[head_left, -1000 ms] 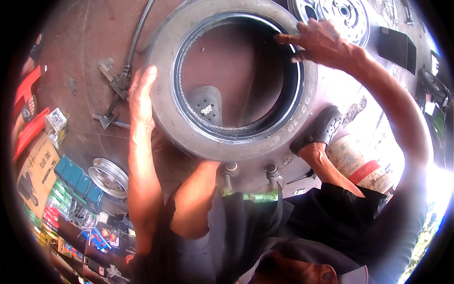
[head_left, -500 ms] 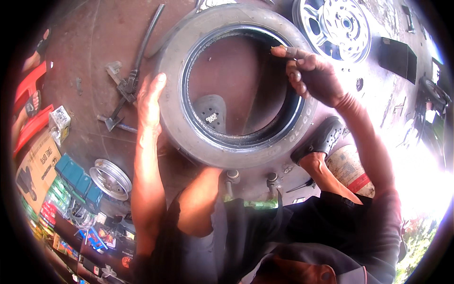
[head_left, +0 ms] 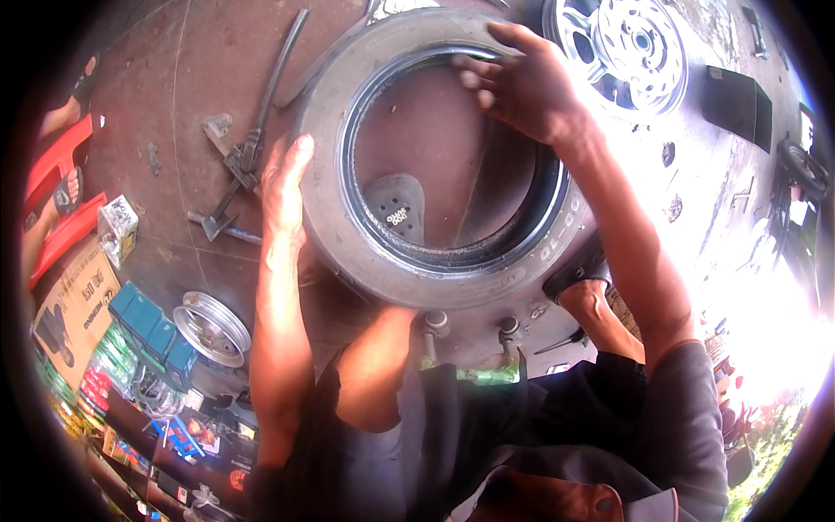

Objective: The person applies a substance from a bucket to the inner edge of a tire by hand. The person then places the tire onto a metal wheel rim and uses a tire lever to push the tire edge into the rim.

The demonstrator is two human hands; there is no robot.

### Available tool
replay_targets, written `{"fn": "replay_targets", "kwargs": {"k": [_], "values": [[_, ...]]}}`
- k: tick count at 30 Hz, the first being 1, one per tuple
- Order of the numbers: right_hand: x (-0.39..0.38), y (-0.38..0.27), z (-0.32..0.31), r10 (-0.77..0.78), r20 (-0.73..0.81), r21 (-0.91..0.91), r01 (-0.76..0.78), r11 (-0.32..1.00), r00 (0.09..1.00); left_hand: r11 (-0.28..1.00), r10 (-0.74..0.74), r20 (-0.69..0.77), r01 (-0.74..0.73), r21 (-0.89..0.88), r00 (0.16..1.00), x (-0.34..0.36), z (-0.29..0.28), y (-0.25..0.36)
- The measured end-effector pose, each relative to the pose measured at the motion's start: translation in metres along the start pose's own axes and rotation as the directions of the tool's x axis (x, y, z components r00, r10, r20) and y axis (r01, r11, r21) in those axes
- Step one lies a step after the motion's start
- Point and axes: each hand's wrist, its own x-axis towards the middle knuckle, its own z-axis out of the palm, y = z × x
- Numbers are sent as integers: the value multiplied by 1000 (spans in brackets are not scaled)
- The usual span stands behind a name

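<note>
rubber tyre (head_left: 452,165): left hand (head_left: 285,187) flat on outer tread, right hand (head_left: 522,83) gripping upper inner rim.

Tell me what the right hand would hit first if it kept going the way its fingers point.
The right hand points left across the tyre's opening, so it would probably meet the tyre's inner rim on the far left side first; depth is unclear.
</note>
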Motion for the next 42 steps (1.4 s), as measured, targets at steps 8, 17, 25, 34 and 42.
{"fn": "replay_targets", "kwargs": {"k": [8,17,25,34,42], "values": [[18,77,102,-45,147,-932,153,330,988,999,26,-3,-26,37,1000,0,0,2],[-130,116,-7,415,286,-758,469,-453,864,1000,8,-42,-8,0,999,-2,1,1],[-100,-12,-78,-41,417,-412,148,-899,908,1000,6,-32,-6,-3,999,-1,-2,1],[-143,94,-39,175,17,-744,129,-656,984,1000,19,-39,-19,3,999,0,-5,-5],[-78,104,84,146,563,-767,449,458,813,999,22,-43,-21,42,999,2,-6,-6]]}}
